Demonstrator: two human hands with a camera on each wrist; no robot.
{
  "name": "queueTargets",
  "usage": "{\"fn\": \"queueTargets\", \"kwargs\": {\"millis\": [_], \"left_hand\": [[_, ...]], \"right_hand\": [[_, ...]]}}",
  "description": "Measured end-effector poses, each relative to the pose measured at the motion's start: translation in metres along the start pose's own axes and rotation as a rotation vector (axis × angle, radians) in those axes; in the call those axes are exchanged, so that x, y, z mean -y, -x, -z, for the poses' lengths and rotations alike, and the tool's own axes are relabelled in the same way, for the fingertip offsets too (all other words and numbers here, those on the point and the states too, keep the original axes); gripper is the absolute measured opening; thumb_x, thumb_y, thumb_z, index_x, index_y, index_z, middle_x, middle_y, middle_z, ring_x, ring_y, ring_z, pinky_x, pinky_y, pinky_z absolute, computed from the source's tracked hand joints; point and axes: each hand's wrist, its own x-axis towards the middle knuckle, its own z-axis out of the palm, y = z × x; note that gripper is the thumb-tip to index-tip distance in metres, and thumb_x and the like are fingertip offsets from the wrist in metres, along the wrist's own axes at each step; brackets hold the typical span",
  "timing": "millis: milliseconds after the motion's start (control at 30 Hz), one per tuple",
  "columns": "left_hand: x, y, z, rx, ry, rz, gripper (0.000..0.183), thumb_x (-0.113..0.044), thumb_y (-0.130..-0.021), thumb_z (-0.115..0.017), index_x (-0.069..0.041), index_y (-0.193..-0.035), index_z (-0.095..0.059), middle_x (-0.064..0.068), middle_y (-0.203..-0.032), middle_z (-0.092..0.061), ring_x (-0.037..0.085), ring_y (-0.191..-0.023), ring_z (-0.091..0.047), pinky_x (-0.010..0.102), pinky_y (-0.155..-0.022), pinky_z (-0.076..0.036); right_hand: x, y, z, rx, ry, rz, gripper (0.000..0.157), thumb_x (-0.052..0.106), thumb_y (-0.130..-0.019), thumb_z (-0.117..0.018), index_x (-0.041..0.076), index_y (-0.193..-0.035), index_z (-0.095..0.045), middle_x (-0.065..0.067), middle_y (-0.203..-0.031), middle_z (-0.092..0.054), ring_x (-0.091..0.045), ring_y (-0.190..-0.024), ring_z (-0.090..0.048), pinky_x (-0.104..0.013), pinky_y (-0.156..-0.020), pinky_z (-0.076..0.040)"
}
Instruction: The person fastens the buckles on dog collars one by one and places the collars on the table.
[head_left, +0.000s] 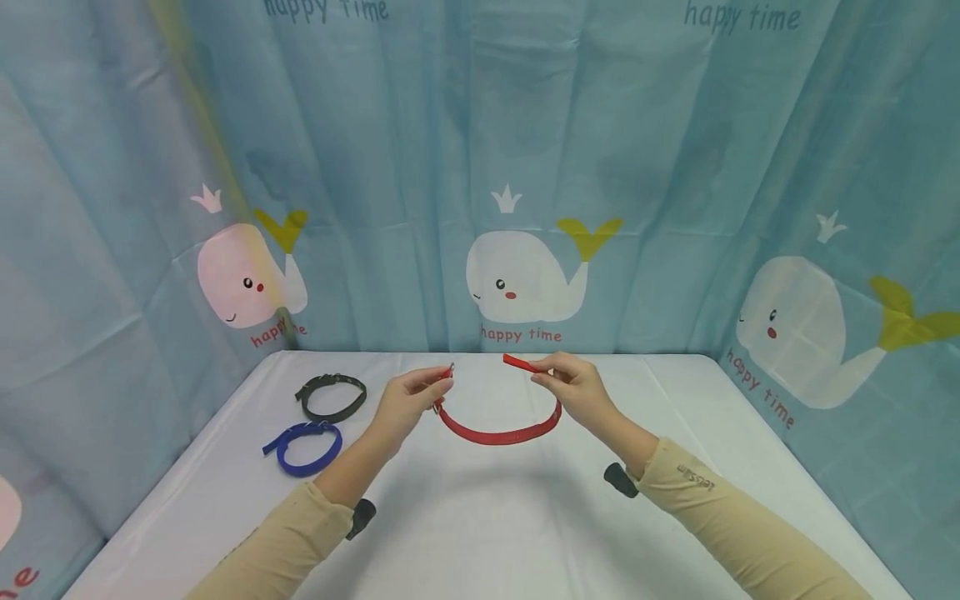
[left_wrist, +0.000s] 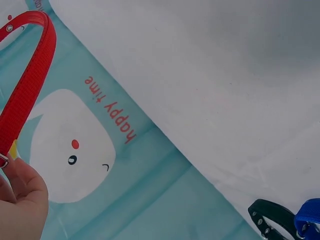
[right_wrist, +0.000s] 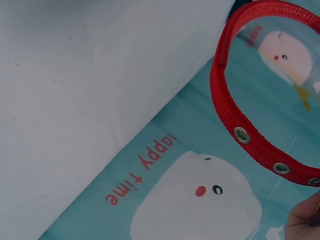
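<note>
A red collar [head_left: 498,437] hangs in a U between the two hands, above the white table. My left hand [head_left: 405,402] pinches its buckle end, where a bit of metal shows past the fingertips. Between thumb and fingers, my right hand [head_left: 577,387] pinches the strap close to the other end, and the free tip points left toward the left hand. Metal-rimmed holes run along the red strap [right_wrist: 255,145] in the right wrist view. In the left wrist view, part of the metal buckle [left_wrist: 4,160] shows at the left fingertips.
On the left of the white table [head_left: 480,517] lie a dark green collar [head_left: 333,414] and, nearer, a blue collar [head_left: 309,468], both fastened in loops. A light blue curtain [head_left: 420,167] with whale prints encloses the table's back and sides.
</note>
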Motion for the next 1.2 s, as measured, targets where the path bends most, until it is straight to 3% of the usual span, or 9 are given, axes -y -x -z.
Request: {"fn": "queueTargets", "kwargs": {"millis": [233,400,500,767,1000,1200], "left_hand": [[-0.001,0.000,-0.003,0.016,-0.009,0.014,0.035,-0.020,-0.092,-0.068,-0.002,-0.123,-0.065,0.011,-0.103,-0.066,0.022,-0.089,-0.060,0.035,-0.084,-0.050],[-0.002,-0.002,-0.005,0.016,-0.021,0.012,0.034,-0.019,-0.093,-0.067,-0.002,-0.122,-0.066,0.012,-0.103,-0.066,0.028,-0.093,-0.060,0.034,-0.083,-0.050],[-0.003,-0.002,-0.006,0.015,-0.025,0.010,0.033,-0.020,-0.092,-0.068,-0.004,-0.121,-0.067,0.008,-0.101,-0.066,0.025,-0.090,-0.060,0.032,-0.081,-0.051],[-0.006,0.000,-0.012,0.033,-0.006,0.005,0.031,-0.019,-0.092,-0.068,-0.006,-0.120,-0.068,0.014,-0.102,-0.066,0.021,-0.085,-0.059,0.030,-0.078,-0.051],[-0.006,0.002,-0.016,0.046,-0.011,-0.019,0.030,-0.017,-0.091,-0.069,-0.006,-0.120,-0.069,0.005,-0.098,-0.066,0.022,-0.086,-0.059,0.032,-0.075,-0.051],[-0.006,0.005,-0.020,0.065,0.000,-0.039,0.028,-0.016,-0.091,-0.068,-0.006,-0.117,-0.070,0.006,-0.094,-0.066,0.022,-0.085,-0.057,0.031,-0.072,-0.050]], "right_hand": [[0.001,0.001,-0.006,0.024,0.020,0.020,0.016,-0.015,-0.082,-0.066,-0.015,-0.098,-0.068,-0.024,-0.085,-0.064,-0.016,-0.061,-0.042,-0.019,-0.052,-0.035],[-0.018,-0.002,-0.013,0.017,0.025,0.012,0.017,-0.012,-0.083,-0.067,-0.012,-0.100,-0.069,-0.020,-0.084,-0.065,-0.017,-0.060,-0.042,-0.020,-0.051,-0.034],[-0.026,-0.003,-0.016,0.027,0.009,0.007,0.018,-0.009,-0.084,-0.069,-0.008,-0.102,-0.070,-0.018,-0.087,-0.066,-0.016,-0.061,-0.043,-0.020,-0.053,-0.035],[-0.025,-0.002,-0.022,0.057,-0.021,0.057,0.017,-0.006,-0.085,-0.070,-0.005,-0.102,-0.072,-0.016,-0.087,-0.066,-0.018,-0.062,-0.045,-0.022,-0.053,-0.038],[-0.022,-0.001,-0.026,0.057,0.013,0.095,0.015,-0.006,-0.084,-0.070,-0.003,-0.099,-0.073,-0.015,-0.086,-0.067,-0.017,-0.062,-0.046,-0.022,-0.053,-0.040],[-0.018,0.000,-0.028,0.074,0.020,0.119,0.016,-0.006,-0.084,-0.071,-0.002,-0.099,-0.073,-0.013,-0.086,-0.068,-0.016,-0.064,-0.047,-0.022,-0.055,-0.040]]}}
